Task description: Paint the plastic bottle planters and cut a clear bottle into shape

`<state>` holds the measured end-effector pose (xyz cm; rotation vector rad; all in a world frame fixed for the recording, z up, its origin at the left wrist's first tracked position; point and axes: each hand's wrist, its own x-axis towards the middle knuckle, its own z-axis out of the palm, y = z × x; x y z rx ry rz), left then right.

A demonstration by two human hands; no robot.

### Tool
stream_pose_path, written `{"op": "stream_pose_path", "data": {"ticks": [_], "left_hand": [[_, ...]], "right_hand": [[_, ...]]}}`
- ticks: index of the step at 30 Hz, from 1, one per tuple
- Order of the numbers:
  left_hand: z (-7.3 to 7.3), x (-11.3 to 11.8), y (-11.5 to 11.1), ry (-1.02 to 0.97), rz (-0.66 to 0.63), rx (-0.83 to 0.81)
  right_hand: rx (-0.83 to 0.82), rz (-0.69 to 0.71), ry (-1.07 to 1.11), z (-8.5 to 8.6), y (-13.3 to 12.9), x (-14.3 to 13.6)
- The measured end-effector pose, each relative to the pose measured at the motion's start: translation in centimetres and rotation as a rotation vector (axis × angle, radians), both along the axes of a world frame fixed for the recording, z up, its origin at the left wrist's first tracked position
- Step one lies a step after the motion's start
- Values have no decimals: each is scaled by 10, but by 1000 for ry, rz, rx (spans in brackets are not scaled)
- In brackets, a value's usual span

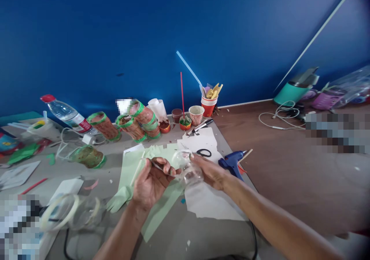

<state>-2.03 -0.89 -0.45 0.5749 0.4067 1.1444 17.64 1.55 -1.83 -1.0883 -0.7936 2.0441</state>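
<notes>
A clear plastic bottle piece (192,175) is in my right hand (211,171), whose fingers wrap round its right side above the white paper. My left hand (154,179) pinches a thin strip or blade (162,169) that points toward the clear piece; its exact kind is hard to make out. Light green paper (130,167) lies beneath my left hand. Just behind my right hand, a black scissors handle (204,152) rests on the white paper (214,206). A blue glue gun (232,162) lies to the right of my right hand.
Brown and green painted cylinders (105,127) stand at the back left, near a tilted water bottle (69,115). Paint cups and a red cup of wooden utensils (208,106) line the back. Clear plastic rings (72,213) lie front left. A black cable (254,237) hangs at the front.
</notes>
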Motion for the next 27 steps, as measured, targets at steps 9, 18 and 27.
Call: {"op": "stream_pose_path", "data": {"ticks": [9, 18, 27], "left_hand": [[2, 0, -4, 48, -66, 113], [6, 4, -7, 114, -41, 156], [11, 0, -9, 110, 32, 147]], "right_hand": [[108, 58, -68, 10, -4, 0], [155, -205, 17, 13, -8, -7], [129, -271, 193, 17, -2, -2]]}}
